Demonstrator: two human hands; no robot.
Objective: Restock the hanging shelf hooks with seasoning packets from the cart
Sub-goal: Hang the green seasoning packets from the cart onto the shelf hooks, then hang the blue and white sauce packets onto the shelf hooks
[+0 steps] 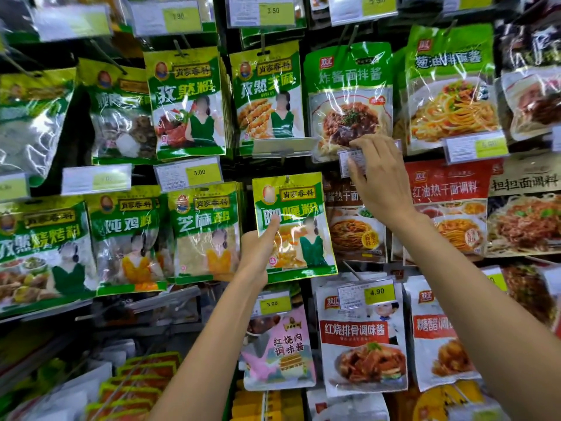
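Observation:
My left hand (258,253) grips a green and yellow seasoning packet (299,235) by its lower left edge, thumb pressed on the front. The packet's top hole sits at a shelf hook (287,178) in the middle row. My right hand (379,174) is raised to the right of it, fingers curled round a clear price tag holder (352,161) at the end of a neighbouring hook, below a green noodle sauce packet (349,95).
Rows of hanging packets fill the wall: green seasoning packets (188,101) on the left, red and white sauce packets (361,338) on the right. Yellow price tags (203,173) stick out on hook ends. Orange packets (142,384) lie in a bin at lower left.

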